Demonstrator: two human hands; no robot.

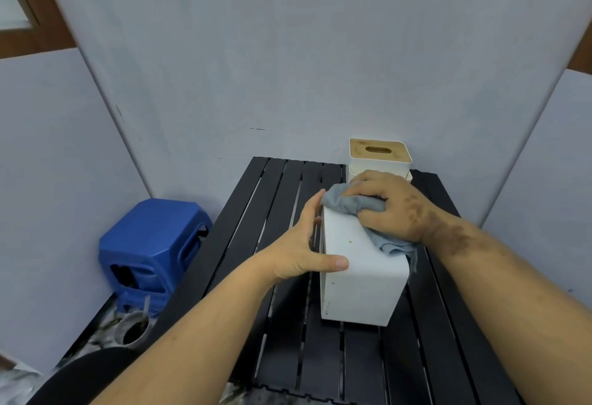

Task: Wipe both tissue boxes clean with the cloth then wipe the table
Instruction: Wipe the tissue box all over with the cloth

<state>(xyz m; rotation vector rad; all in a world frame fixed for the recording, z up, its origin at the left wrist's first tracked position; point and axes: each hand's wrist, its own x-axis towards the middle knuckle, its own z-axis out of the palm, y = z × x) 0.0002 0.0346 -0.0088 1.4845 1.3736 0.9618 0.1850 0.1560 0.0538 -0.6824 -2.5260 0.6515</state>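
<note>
A white tissue box [358, 279] lies on its side in the middle of the black slatted table [282, 340], with small specks on its upper face. My left hand [304, 244] grips its left edge, thumb across the top face. My right hand [387, 206] holds a grey cloth [346, 201] bunched against the box's far top end; a fold of the cloth hangs down the right side. A second tissue box [379, 156], white with a wooden slotted lid, stands upright at the table's far right, just behind my right hand.
A blue plastic stool [153, 254] stands on the floor left of the table, with a small grey pot [133, 329] in front of it. Pale walls close in behind and on both sides. Something dark [93, 375] sits at the bottom left.
</note>
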